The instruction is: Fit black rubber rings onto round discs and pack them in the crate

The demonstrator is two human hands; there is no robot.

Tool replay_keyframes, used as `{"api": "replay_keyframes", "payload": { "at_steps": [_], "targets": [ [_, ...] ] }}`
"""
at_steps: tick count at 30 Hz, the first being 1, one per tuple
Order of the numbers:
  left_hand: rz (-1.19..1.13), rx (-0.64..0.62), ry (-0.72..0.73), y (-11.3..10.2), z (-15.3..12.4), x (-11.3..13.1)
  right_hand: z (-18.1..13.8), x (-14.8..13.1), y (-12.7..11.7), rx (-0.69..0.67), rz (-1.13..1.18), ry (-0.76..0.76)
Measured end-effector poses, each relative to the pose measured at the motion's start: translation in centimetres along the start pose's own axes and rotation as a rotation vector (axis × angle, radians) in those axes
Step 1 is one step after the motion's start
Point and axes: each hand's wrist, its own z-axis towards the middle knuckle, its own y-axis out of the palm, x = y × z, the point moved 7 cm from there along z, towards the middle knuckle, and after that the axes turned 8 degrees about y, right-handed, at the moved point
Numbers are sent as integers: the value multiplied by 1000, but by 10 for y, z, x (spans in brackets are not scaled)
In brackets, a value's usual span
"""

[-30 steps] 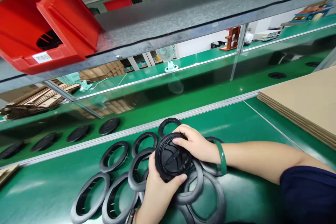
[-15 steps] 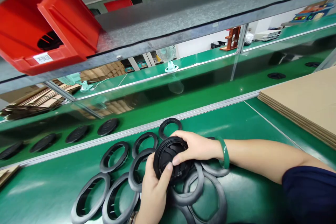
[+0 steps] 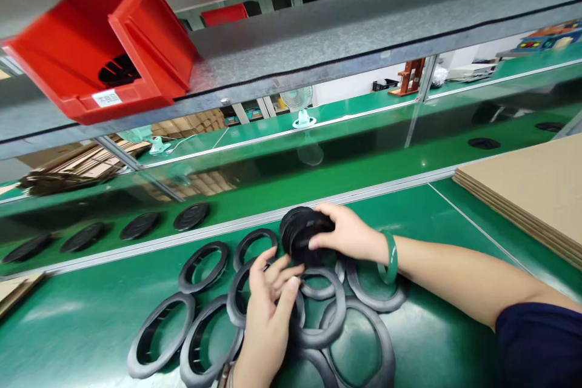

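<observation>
My right hand [image 3: 350,235] grips a black round slatted part [image 3: 302,233] by its right edge, above the far end of the ring cluster; motion blurs the part. Apart from it, my left hand [image 3: 268,315] is empty, its fingers loosely spread over the rings. Around both hands lie several grey and black rings, some overlapping: a grey ring [image 3: 337,315] just right of my left hand, a larger ring [image 3: 386,345] nearer me, and another ring [image 3: 184,282] to the left.
Black discs [image 3: 191,216] lie on the green strip [image 3: 282,191] behind a metal rail [image 3: 254,222]. A red bin [image 3: 159,54] sits on the metal shelf [image 3: 295,42] overhead. Stacked cardboard [image 3: 527,176] stands at the right, with a cardboard edge [image 3: 20,291] at the left.
My left hand has let go of the black round part and opened. My right hand has carried the part slightly away from me. The whole view has shifted a little.
</observation>
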Motion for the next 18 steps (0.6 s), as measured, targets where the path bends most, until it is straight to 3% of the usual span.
{"api": "replay_keyframes", "payload": {
  "at_steps": [2, 3, 5, 7, 10, 15, 18],
  "targets": [
    [26, 55, 103, -10, 5, 7, 21, 13, -46, 325, -169, -103],
    [86, 90, 145, -16, 7, 10, 31, 23, -66, 425, -288, -149],
    [235, 137, 178, -25, 10, 13, 53, 54, -88, 390, -584, -164],
    [367, 152, 173, -31, 14, 13, 71, 101, -102, 268, -829, -6],
    [524, 159, 164, -40, 21, 11, 78, 149, -109, 182, -961, 165],
    [916, 23, 82, -47, 30, 1, 79, 154, -92, 242, -910, 26],
    [991, -105, -31, -45, 28, -10, 81, 156, -88, 233, -870, 2]
  ]
}}
